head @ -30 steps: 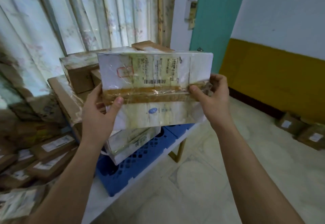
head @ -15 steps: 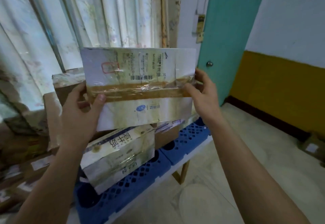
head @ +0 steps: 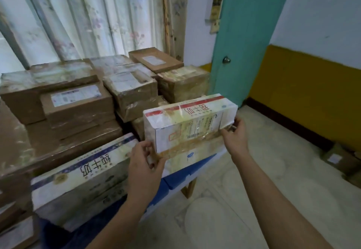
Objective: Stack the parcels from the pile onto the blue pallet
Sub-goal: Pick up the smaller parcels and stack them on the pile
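The white taped carton with a red stripe (head: pixel 190 125), held high against the curtain a moment ago, now sits low on the blue plastic pallet (head: pixel 181 176) at its near right corner (release looks imminent). Left hand (head: pixel 144 168) and right hand (head: pixel 235 137) pinch its near ends, right of the white-and-blue carton (head: pixel 82 178).

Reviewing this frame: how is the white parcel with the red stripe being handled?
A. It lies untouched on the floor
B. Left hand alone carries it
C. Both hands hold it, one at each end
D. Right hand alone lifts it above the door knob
C: the left hand grips the near-left corner of the white parcel and the right hand holds its right end, over the blue pallet.
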